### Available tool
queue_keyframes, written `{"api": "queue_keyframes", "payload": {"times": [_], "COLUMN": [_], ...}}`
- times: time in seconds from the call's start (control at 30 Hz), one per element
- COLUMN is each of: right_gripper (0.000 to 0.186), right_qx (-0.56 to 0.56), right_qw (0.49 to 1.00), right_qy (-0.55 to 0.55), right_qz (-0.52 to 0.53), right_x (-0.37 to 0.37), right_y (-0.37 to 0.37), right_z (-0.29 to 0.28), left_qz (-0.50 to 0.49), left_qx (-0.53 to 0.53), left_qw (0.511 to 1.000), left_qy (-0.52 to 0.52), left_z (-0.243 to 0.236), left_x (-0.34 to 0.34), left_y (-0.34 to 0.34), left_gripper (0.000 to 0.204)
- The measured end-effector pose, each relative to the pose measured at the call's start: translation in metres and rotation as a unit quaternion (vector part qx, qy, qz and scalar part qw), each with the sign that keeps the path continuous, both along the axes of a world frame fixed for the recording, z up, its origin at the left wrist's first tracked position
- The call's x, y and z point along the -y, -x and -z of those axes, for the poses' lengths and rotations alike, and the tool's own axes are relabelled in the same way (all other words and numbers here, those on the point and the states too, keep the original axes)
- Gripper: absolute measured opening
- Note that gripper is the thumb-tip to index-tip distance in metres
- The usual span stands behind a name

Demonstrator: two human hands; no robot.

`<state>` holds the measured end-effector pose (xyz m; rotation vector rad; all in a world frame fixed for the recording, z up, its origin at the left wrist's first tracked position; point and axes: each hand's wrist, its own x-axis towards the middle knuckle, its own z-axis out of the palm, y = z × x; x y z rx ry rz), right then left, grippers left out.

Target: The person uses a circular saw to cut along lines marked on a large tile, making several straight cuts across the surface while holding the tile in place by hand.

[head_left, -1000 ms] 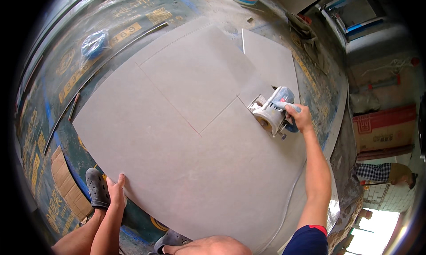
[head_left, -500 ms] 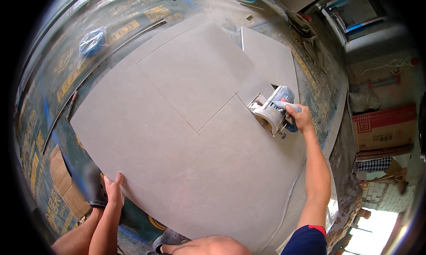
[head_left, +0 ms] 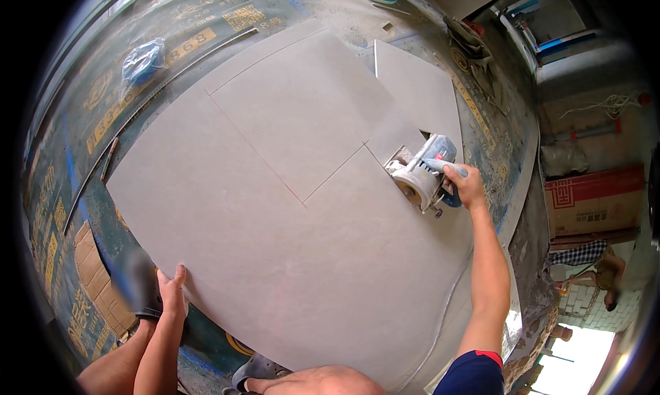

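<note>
We are gripping the saw [head_left: 423, 175] in our right hand [head_left: 467, 187] at the board's [head_left: 275, 209] right edge, while our left hand [head_left: 172, 292] is lying flat and open on its near-left edge, steadying it.

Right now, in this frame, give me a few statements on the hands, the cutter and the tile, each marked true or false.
1. The right hand grips the handheld cutter. True.
2. The left hand lies on the cutter too. False: it rests at the near left edge of the large grey tile.
3. Thin lines are marked on the tile. True.
4. The cutter sits at the tile's left edge. False: it is at the right side.
</note>
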<state>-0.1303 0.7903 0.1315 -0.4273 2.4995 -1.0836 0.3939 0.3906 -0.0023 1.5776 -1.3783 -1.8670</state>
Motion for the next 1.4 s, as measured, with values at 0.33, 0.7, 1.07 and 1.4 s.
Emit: {"api": "queue_keyframes", "payload": {"times": [0.33, 0.7, 1.07, 1.4], "right_gripper": [0.032, 0.037, 0.038, 0.036], "right_qx": [-0.006, -0.004, -0.006, -0.009], "right_qw": [1.000, 1.000, 1.000, 0.999], "right_qy": [0.004, -0.009, -0.005, 0.000], "right_qz": [0.000, -0.007, 0.002, 0.041], "right_x": [-0.005, -0.013, -0.016, -0.017], "right_y": [-0.001, 0.000, -0.002, -0.008], "right_z": [0.001, 0.003, 0.003, -0.002], "left_qz": [-0.012, -0.002, -0.005, 0.006], "left_qx": [0.007, 0.006, 0.007, 0.039], "left_qw": [1.000, 1.000, 1.000, 0.999], "left_qy": [-0.016, -0.013, -0.013, -0.003], "left_z": [0.001, 0.002, 0.004, 0.000], "left_x": [0.001, 0.001, 0.002, 0.001], "left_y": [-0.002, -0.001, -0.002, -0.001], "left_gripper": [0.056, 0.060, 0.062, 0.051]}}
